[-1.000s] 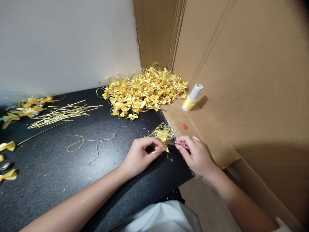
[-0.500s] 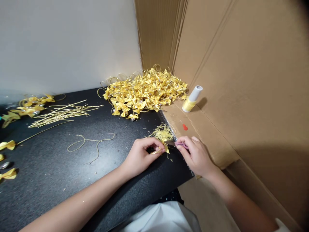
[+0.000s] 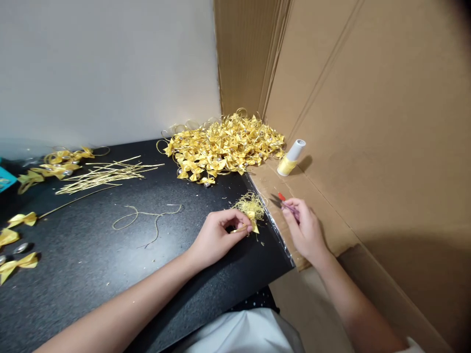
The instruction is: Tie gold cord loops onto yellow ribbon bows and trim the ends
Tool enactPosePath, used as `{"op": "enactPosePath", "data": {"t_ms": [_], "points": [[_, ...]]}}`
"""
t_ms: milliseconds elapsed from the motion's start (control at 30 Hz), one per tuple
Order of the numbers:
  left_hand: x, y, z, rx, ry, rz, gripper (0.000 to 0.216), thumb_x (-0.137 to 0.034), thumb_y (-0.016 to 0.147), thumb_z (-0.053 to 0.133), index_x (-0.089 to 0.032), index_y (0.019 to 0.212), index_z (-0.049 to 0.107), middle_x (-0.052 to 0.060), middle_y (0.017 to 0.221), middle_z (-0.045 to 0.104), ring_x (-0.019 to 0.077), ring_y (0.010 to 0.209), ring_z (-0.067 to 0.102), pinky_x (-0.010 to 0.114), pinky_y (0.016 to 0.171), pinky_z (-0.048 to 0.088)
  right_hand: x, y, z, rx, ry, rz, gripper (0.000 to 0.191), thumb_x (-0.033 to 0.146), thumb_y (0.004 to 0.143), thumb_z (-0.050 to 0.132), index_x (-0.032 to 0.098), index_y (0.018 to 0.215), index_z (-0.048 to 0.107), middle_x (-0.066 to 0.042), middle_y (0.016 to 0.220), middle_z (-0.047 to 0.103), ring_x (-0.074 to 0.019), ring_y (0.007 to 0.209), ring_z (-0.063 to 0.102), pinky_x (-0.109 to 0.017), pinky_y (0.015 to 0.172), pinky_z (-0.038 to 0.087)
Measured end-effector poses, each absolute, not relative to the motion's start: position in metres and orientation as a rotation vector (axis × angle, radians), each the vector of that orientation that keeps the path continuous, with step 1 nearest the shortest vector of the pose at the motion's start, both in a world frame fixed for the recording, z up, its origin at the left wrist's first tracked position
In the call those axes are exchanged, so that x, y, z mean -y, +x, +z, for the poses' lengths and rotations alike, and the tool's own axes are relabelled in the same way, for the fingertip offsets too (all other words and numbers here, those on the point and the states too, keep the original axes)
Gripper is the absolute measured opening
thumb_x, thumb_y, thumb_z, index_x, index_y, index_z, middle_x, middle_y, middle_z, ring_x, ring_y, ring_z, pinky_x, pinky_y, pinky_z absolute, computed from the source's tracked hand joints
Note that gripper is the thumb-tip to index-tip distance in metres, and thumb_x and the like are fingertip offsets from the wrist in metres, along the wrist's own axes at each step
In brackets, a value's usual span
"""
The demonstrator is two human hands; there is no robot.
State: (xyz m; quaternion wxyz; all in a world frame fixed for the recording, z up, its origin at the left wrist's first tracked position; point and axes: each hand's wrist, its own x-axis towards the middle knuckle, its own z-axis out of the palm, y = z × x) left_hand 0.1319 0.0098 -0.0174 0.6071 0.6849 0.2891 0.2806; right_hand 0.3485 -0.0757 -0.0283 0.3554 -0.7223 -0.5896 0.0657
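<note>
Between the thumb and fingers of my left hand (image 3: 222,235) is a yellow ribbon bow (image 3: 254,224), held just above the black tabletop near its right edge. Part of the bow is hidden by my fingertips. My right hand (image 3: 307,228) grips small purple-handled scissors (image 3: 290,210), their dark blades pointing left and away over the cardboard. The blades are apart from the bow. Right behind the bow lies a tangle of yellow thread clippings (image 3: 250,202).
A large heap of yellow bows (image 3: 224,147) fills the back corner. A thread spool (image 3: 290,158) stands on the cardboard (image 3: 324,206). Gold cords (image 3: 105,174), a loose cord (image 3: 156,213), more bows (image 3: 22,219) and silver beads (image 3: 22,248) lie leftward on the table (image 3: 91,284).
My right hand has drawn the scissors away from the bow, to the right and slightly back. My left hand keeps the bow in nearly the same place.
</note>
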Motion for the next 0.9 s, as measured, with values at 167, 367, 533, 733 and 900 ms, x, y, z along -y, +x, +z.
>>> {"op": "enactPosePath", "data": {"t_ms": [167, 367, 533, 733, 900], "points": [[-0.008, 0.119, -0.006, -0.639, 1.415, 0.728, 0.022, -0.025, 0.080, 0.070, -0.018, 0.092, 0.053, -0.003, 0.075, 0.057, 0.0088, 0.067, 0.053, 0.023, 0.065, 0.043, 0.075, 0.379, -0.031, 1.500, -2.191, -0.175, 0.026, 0.041, 0.095, 0.045, 0.020, 0.098, 0.059, -0.012, 0.101, 0.068, -0.0305, 0.093, 0.057, -0.043, 0.078, 0.042], [-0.003, 0.085, 0.004, -0.654, 1.553, 0.820, 0.020, -0.023, 0.085, 0.065, -0.019, 0.091, 0.047, -0.002, 0.080, 0.057, 0.0099, 0.075, 0.057, 0.024, 0.072, 0.046, 0.070, 0.363, -0.010, 1.595, -2.119, -0.396, 0.024, 0.038, 0.088, 0.056, 0.017, 0.099, 0.062, -0.017, 0.115, 0.060, -0.0346, 0.103, 0.051, -0.045, 0.080, 0.041], [-0.001, 0.055, 0.011, -0.730, 1.898, 0.830, 0.015, -0.019, 0.086, 0.059, -0.021, 0.093, 0.046, -0.001, 0.082, 0.061, 0.0116, 0.074, 0.060, 0.026, 0.072, 0.047, 0.054, 0.271, 0.030, 2.158, -1.469, -0.040, 0.022, 0.039, 0.088, 0.060, 0.018, 0.094, 0.059, -0.008, 0.094, 0.067, -0.0237, 0.090, 0.058, -0.036, 0.082, 0.039], [0.000, 0.022, 0.016, -0.826, 2.126, 0.858, 0.013, -0.015, 0.088, 0.053, -0.021, 0.098, 0.047, -0.001, 0.081, 0.060, 0.0118, 0.072, 0.057, 0.025, 0.069, 0.045, 0.007, 0.203, 0.039, 2.490, -1.319, 0.202, 0.021, 0.020, 0.093, 0.047, 0.017, 0.074, 0.057, -0.004, 0.071, 0.062, -0.0176, 0.070, 0.053, -0.031, 0.068, 0.031], [-0.005, -0.001, 0.004, -0.841, 1.822, 0.934, 0.014, -0.022, 0.092, 0.052, -0.021, 0.104, 0.043, -0.003, 0.077, 0.054, 0.0115, 0.073, 0.055, 0.025, 0.071, 0.044, -0.025, 0.193, 0.019, 2.098, -1.033, 0.932, 0.028, 0.027, 0.093, 0.046, 0.018, 0.068, 0.053, 0.003, 0.062, 0.053, -0.0113, 0.058, 0.046, -0.024, 0.059, 0.032]]}}
